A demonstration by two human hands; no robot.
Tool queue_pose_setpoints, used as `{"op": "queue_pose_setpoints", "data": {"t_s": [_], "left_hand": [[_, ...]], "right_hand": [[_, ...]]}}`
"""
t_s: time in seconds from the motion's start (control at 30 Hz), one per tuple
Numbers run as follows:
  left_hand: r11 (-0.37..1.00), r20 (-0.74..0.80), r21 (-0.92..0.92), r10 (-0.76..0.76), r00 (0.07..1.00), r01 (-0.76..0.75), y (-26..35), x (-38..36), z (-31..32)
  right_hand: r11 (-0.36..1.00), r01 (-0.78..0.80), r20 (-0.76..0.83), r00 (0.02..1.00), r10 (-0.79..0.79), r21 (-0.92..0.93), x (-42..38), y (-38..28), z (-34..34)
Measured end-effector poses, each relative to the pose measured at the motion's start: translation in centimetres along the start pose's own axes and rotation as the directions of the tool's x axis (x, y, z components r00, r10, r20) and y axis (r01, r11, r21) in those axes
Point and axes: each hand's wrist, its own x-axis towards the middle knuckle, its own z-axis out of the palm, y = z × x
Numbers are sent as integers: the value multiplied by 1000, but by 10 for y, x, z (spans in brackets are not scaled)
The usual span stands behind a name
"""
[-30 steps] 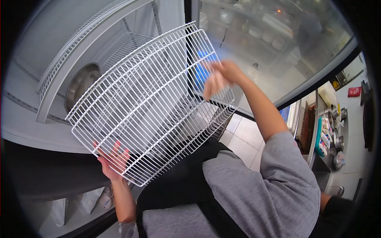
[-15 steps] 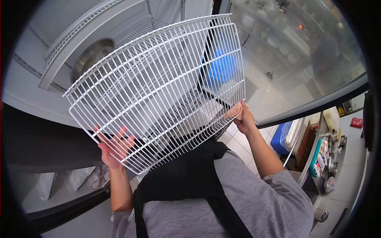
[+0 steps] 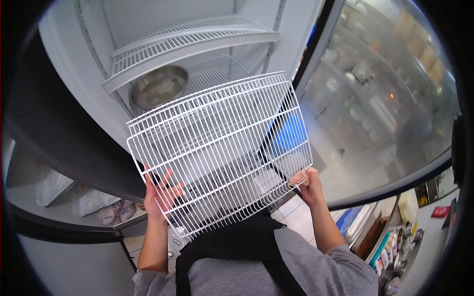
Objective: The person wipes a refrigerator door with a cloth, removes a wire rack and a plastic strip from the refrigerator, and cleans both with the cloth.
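Note:
A white wire shelf (image 3: 228, 135) is tilted up in front of my body, held between both hands before an open fridge. At its left edge, my left hand (image 3: 159, 198) grips the frame, the thumb outside and the fingers spread behind the wires. My right hand (image 3: 312, 187) is closed around the lower right corner. Pressed between that hand and the shelf is a pale pink cloth (image 3: 297, 177). The shelf's lower wires come close to my black apron (image 3: 237, 246).
Inside the fridge, another wire shelf (image 3: 192, 42) is mounted above a metal bowl (image 3: 159, 88). A glass door (image 3: 385, 118) stands open on the right. Bagged food (image 3: 96, 200) lies at lower left. Several containers crowd a counter (image 3: 377, 237) at lower right.
My view has tilted up, showing more of the fridge interior. The held shelf and both hands now appear lower in view, the shelf smaller. Both hands keep their hold.

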Motion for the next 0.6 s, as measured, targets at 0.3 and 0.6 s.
{"op": "queue_pose_setpoints", "data": {"t_s": [0.3, 0.6], "left_hand": [[988, 108, -119, 115, 987, -102, 1, 3, 27], [997, 428, 8, -70, 901, 73, 21, 10, 12]], "right_hand": [[943, 255, 58, 960, -273, 214, -29, -76, 72], [984, 155, -186, 968, -168, -84, -7, -12, 25]]}}
